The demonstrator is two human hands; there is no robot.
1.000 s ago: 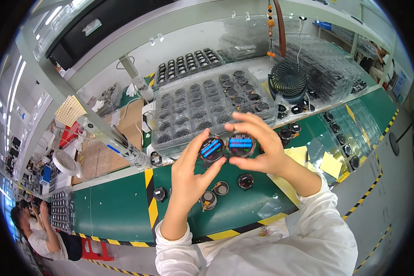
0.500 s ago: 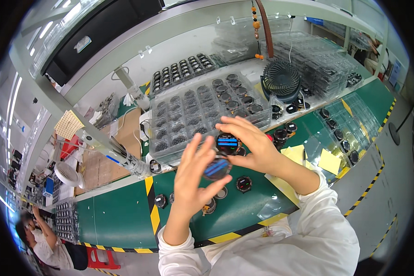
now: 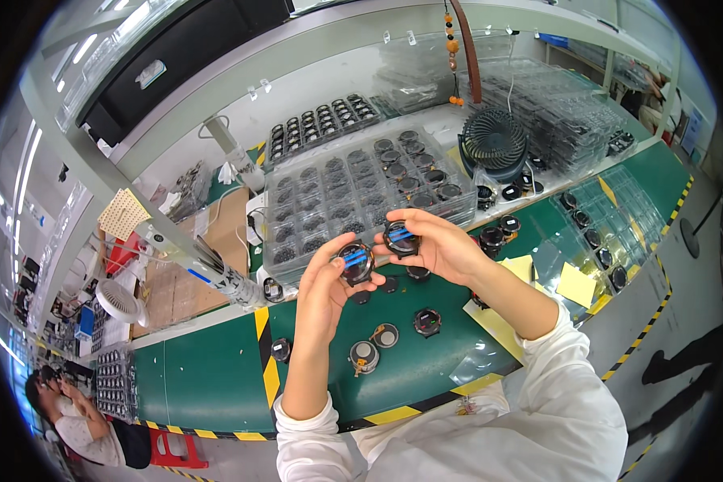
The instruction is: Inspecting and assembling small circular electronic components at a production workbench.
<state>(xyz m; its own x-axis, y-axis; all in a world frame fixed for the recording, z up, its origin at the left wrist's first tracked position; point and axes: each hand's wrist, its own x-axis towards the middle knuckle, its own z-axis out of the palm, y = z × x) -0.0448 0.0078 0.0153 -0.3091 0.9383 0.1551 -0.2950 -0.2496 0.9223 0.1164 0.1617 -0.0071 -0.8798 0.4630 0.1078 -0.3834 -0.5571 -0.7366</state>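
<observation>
My left hand (image 3: pixel 324 293) grips a round black smartwatch body (image 3: pixel 355 263) by its edge, its lit screen showing blue bars. Another such watch body (image 3: pixel 402 238), also lit with blue, is pinched in my right hand (image 3: pixel 440 247). The two are held side by side above the green bench, nearly touching. Below them on the bench lie a watch body with a dark face (image 3: pixel 427 322) and two grey round watch parts, one (image 3: pixel 364 357) with an orange-brown flex piece. A single small watch body (image 3: pixel 281 349) rests left of my left forearm.
Stacked clear trays (image 3: pixel 321 201) of watch parts stand behind my hands, with a black fan (image 3: pixel 494 143) to their right. Yellow sticky notes (image 3: pixel 575 283) and a tray of watches (image 3: pixel 610 217) lie at right. Another person (image 3: pixel 80 418) sits at far left.
My left hand has turned and its watch body now faces up steadily beside the other. My right hand has tilted its watch. At far right, a passer-by's dark legs have appeared.
</observation>
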